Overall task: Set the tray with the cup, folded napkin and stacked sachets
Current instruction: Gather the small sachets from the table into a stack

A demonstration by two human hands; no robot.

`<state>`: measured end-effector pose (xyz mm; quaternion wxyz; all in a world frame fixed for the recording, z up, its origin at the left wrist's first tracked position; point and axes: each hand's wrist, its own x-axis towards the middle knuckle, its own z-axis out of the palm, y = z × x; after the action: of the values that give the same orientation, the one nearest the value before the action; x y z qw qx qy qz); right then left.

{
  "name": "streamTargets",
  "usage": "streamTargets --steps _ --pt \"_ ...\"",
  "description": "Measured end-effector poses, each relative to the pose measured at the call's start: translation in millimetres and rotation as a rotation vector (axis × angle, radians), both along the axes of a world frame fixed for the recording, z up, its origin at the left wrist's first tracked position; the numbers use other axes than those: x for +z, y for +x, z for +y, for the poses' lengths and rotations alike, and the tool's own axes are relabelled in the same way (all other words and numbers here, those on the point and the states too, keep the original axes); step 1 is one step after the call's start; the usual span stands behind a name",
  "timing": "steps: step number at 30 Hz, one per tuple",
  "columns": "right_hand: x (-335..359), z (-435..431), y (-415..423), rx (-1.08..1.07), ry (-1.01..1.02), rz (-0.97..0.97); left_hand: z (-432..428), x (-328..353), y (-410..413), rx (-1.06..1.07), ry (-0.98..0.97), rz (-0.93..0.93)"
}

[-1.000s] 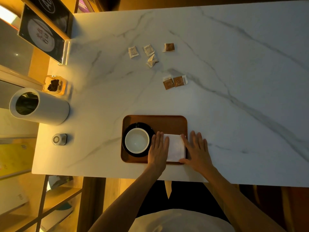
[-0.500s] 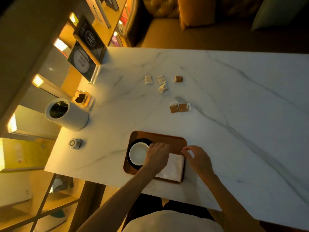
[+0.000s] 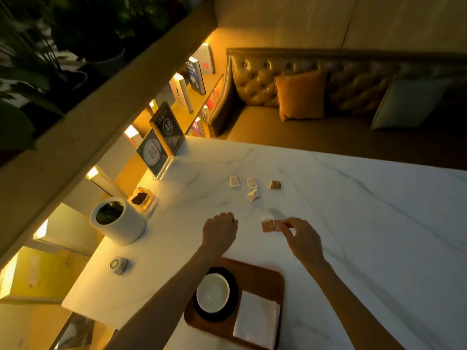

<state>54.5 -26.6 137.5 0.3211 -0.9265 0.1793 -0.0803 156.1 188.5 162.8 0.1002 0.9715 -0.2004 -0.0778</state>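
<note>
A wooden tray (image 3: pixel 267 271) lies at the near edge of the marble table. On it a white cup (image 3: pixel 213 292) stands on a black saucer (image 3: pixel 233 281), with a folded white napkin (image 3: pixel 257 319) to their right. Beyond the tray lie two brown sachets side by side (image 3: pixel 267 226). My right hand (image 3: pixel 302 237) pinches the edge of the right-hand one (image 3: pixel 278 224) between thumb and forefinger. My left hand (image 3: pixel 219 231) hovers left of them, fingers curled under, nothing seen in it. Farther back lie three white sachets (image 3: pixel 251 183) and one more brown sachet (image 3: pixel 274 184).
A white cylindrical container (image 3: pixel 118 223) and a glass dish of dark bits (image 3: pixel 140 198) stand at the table's left edge, near a small round device (image 3: pixel 118 265). Sign stands (image 3: pixel 156 152) occupy the far left corner. A tufted sofa (image 3: pixel 290 79) with cushions lies beyond the table.
Both hands have left the napkin on the tray and reached forward to the two brown sachets. The head has lifted, so the tray now sits low in view.
</note>
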Motion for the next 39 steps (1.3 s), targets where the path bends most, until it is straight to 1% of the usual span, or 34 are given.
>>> streamTargets --steps 3,5,7,12,14,19,21,24,27,31,33,36,38,39 --pt "-3.4 13.9 36.1 0.013 0.028 0.019 4.2 -10.0 32.6 -0.022 0.021 0.019" --pt "-11.6 22.9 65.2 0.048 0.068 0.077 10.1 -22.8 60.3 -0.026 0.023 0.062" --pt "-25.4 31.4 91.9 0.029 0.115 0.144 15.6 -39.3 90.1 -0.016 0.019 0.119" --pt "-57.0 36.6 161.8 -0.056 0.016 0.239 14.9 -81.0 174.4 0.006 -0.015 0.215" --pt "-71.0 31.2 187.7 -0.107 0.012 0.281 7.9 -100.2 204.3 0.020 -0.021 0.228" --pt "-104.0 16.0 241.5 -0.162 0.047 0.258 -21.8 -141.9 253.3 -0.022 -0.052 0.222" --pt "-116.9 10.7 260.9 -0.157 0.039 0.262 -36.9 -158.2 265.2 -0.077 -0.022 0.191" --pt "-132.5 5.9 289.1 -0.158 0.013 0.250 -59.3 -180.6 277.7 -0.229 0.045 0.133" --pt "-145.9 3.3 311.9 -0.186 -0.041 0.251 -71.9 -197.4 286.8 -0.299 0.065 0.095" --pt "-163.4 1.9 327.8 -0.215 -0.133 0.398 -73.9 -211.9 293.7 -0.336 0.086 0.091" --pt "-170.5 2.5 329.8 -0.236 -0.156 0.440 -74.3 -215.4 293.5 -0.347 0.129 0.084" --pt "-176.6 3.4 333.9 -0.289 -0.078 0.434 -79.8 -216.9 288.4 -0.426 0.221 0.021" --pt "-179.1 1.5 336.9 -0.311 0.003 0.435 -82.7 -214.9 287.6 -0.411 0.185 0.011" --pt "-180.3 -0.8 337.9 -0.314 0.068 0.418 -84.0 -212.4 289.5 -0.353 0.125 0.034"
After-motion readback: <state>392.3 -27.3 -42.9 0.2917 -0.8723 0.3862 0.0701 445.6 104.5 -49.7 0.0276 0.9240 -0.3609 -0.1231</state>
